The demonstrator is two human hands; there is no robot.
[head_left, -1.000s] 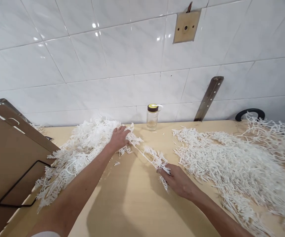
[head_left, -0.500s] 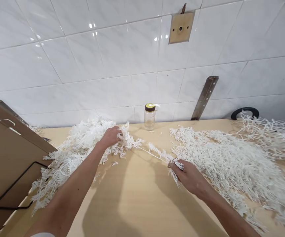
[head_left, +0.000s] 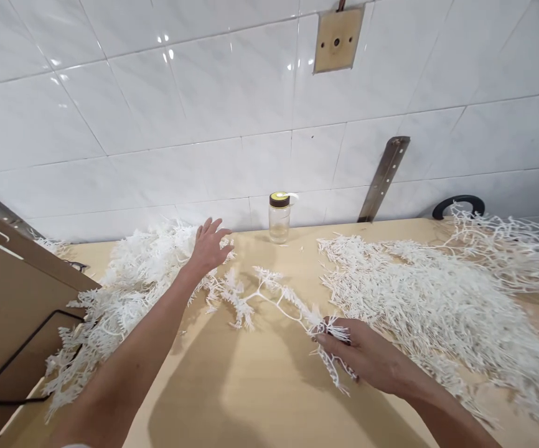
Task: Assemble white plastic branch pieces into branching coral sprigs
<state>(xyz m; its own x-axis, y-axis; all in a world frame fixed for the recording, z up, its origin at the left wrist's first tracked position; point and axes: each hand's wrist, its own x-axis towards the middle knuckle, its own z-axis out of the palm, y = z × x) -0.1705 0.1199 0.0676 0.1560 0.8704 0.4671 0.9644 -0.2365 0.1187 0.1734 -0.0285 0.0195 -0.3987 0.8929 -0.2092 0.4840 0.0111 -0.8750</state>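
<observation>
My right hand (head_left: pixel 344 348) is closed round one end of a white plastic branch (head_left: pixel 279 303). The branch reaches left across the table, with feathery sprigs along its thin stem. Over the right edge of a heap of white sprigs (head_left: pixel 143 264), my left hand (head_left: pixel 210 246) is spread, its fingers apart and nothing in them. A second pile, of loose white sprigs (head_left: pixel 419 289), lies right of my right hand. At the far right are bare white branched stems (head_left: pixel 507 249), netlike in shape.
A clear jar (head_left: pixel 279 224) with a dark and yellow lid stands by the tiled wall. On the left is a brown cardboard box (head_left: pixel 17 305) beside a black wire frame (head_left: pixel 12 354). A metal bracket (head_left: pixel 384 180) and a black curved handle (head_left: pixel 459 202) are at the back right.
My left hand has let go of the white sprigs and opened, rising slightly. My right hand has drawn the branch down and toward me, out from the heap.
</observation>
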